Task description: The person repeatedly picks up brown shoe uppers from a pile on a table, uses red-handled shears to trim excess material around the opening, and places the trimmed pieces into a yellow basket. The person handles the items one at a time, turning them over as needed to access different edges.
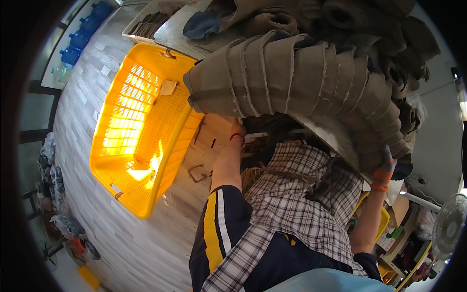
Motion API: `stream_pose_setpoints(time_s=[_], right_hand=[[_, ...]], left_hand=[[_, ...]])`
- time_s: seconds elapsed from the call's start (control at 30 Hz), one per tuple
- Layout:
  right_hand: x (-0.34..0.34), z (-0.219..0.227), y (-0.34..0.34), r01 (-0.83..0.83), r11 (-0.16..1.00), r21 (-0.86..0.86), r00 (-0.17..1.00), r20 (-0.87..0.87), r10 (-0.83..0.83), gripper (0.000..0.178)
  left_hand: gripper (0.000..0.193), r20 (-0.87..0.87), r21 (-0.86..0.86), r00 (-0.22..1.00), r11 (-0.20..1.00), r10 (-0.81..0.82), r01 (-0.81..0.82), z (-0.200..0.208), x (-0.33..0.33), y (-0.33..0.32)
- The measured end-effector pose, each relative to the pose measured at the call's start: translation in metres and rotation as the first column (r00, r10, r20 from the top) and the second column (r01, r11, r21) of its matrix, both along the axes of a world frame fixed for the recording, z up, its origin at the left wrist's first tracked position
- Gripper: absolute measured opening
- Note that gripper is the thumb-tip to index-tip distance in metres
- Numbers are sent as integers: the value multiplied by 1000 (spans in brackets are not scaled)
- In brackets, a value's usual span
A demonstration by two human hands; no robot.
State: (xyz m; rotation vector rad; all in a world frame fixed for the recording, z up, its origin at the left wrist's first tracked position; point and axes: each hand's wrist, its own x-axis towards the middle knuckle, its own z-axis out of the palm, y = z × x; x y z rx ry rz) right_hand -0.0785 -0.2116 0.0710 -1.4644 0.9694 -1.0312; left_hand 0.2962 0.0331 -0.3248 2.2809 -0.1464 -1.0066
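Note:
A long, curved stack of overlapping grey-brown fabric pieces (292,73) with frayed edges spans the space in front of me. Its left end juts out over the rim of a yellow plastic basket (168,180). Beneath that end, my left hand (237,129) grips the underside, its fingers mostly hidden by the cloth. At the right end, my right hand (386,168), in a grey and orange glove, is closed on the lowest pieces. Inside the basket lies a small pale scrap (168,88), lit by strong sunlight.
Rolled and piled brown fabric (350,17) covers the work table (175,31) at the back. A white bin (134,30) of dark pieces stands behind the basket. Blue water bottles (80,39) line the far left wall. A fan (450,226) stands at right, beside crowded shelves.

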Motion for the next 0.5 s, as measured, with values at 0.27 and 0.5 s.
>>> stream_pose_setpoints(time_s=[0.27, 0.5], right_hand=[[-59, -31, -26, -292, 782, -551, 837, -542, -69, 45], [7, -5, -16, -66, 991, 118, 988, 146, 49, 41]], left_hand=[[51, 861, 4, 507, 996, -47, 87, 148, 22, 76], [30, 700, 506, 626, 857, -343, -97, 215, 34, 229]])
